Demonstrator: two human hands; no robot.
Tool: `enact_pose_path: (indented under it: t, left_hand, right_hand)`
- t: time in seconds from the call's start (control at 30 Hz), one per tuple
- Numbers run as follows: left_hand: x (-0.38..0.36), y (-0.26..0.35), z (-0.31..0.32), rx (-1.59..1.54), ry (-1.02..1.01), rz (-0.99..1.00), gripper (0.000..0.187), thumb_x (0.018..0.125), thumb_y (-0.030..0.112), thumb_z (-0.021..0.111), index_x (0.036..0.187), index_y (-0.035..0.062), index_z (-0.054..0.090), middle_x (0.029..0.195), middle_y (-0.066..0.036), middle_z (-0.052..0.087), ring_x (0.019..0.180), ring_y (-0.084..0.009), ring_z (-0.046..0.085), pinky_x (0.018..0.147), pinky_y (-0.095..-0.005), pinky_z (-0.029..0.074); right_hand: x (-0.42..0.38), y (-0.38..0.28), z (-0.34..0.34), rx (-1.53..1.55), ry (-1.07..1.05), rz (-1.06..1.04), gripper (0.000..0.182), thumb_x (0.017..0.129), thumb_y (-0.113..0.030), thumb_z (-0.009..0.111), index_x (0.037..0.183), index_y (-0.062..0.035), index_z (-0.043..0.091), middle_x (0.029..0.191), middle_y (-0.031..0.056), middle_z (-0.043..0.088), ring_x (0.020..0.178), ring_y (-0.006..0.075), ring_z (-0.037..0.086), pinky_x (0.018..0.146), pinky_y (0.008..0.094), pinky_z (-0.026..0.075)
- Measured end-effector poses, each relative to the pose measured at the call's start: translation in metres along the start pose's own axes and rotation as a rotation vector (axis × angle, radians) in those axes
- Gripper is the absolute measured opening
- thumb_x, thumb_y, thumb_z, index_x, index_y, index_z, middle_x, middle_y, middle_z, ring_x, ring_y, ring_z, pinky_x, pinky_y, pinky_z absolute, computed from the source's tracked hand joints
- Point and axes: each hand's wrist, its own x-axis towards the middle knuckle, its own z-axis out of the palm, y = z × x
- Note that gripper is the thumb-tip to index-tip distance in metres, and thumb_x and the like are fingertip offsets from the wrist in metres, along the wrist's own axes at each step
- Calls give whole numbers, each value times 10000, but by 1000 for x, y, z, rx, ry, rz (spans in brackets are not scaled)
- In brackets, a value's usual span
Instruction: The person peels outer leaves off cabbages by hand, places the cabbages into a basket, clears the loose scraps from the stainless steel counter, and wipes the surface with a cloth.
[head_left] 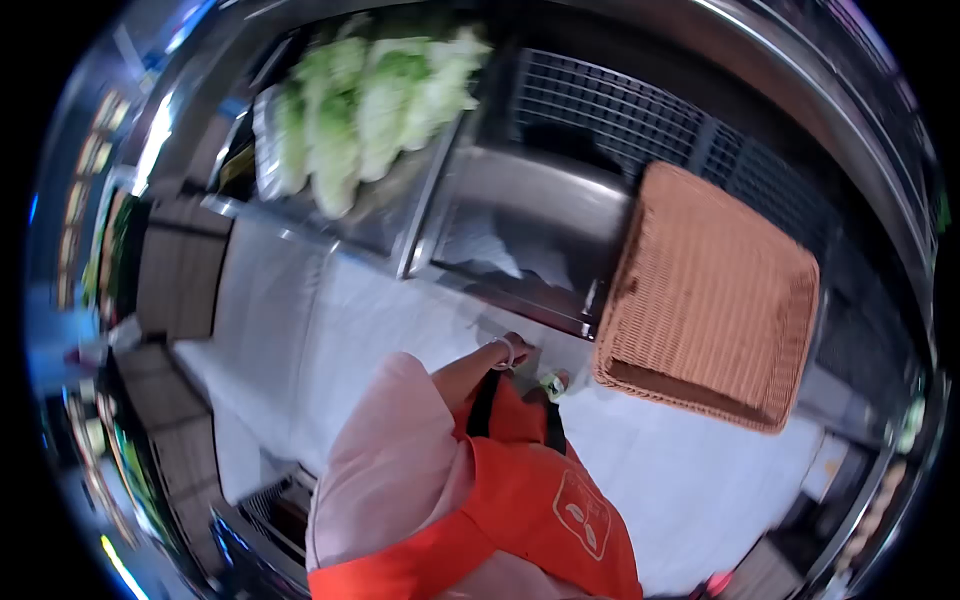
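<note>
My left hand (519, 349), with a pale bracelet at the wrist, reaches out from a pink sleeve over the white floor. It is small and blurred, and I cannot tell how its fingers are set. Below and right of it shows a small green-and-white thing (554, 384), beside the orange apron (540, 490). A metal bin (540, 185) lies just beyond the hand. To its right is a tan wicker basket (710, 290), tilted, its inside facing me. My right hand is out of sight.
Several heads of leafy lettuce (365, 110) fill the left compartment, behind a metal divider (432, 195). A dark grid crate (610, 105) stands at the back. Grey wood-look boxes (180, 270) line the left side. White floor (690, 480) stretches below the basket.
</note>
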Motion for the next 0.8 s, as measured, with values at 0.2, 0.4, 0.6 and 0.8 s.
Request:
enact_pose_path:
  t: [0.2, 0.4, 0.6, 0.8]
  left_hand:
    - [-178, -7, -93, -208, -61, 127, 282, 838, 280, 602, 929, 15, 630, 863, -95, 649, 713, -185, 631, 637, -277, 520]
    - [-246, -45, -238, -570, 932, 676, 401, 761, 279, 736, 1026, 32, 564, 866, -38, 585, 763, -119, 560, 679, -269, 486]
    - [-234, -10, -359, 108, 1721, 482, 1027, 529, 414, 834, 1315, 16, 305, 1203, -230, 441, 1081, -355, 476, 923, -409, 393]
    - [-212, 22, -421, -44, 1337, 374, 1122, 524, 300, 824, 1385, 47, 151, 1188, -264, 437, 1076, -414, 474, 892, -437, 420]
  right_hand:
    - [-7, -211, -75, -30, -667, -148, 296, 892, -136, 490, 1120, 33, 577, 1014, 104, 644, 930, 170, 605, 828, 295, 461]
    - [-22, -394, -54, -78, -537, -662, 338, 878, -84, 565, 1183, 47, 507, 1005, 128, 626, 915, 193, 607, 759, 322, 510]
    - [11, -507, 103, -73, -625, -716, 340, 886, -64, 545, 1212, 15, 491, 1068, 135, 602, 938, 205, 609, 750, 285, 503]
    - [21, -558, 251, -423, -625, -713, 367, 842, -168, 624, 1172, -30, 546, 989, 79, 633, 899, 157, 599, 781, 274, 478]
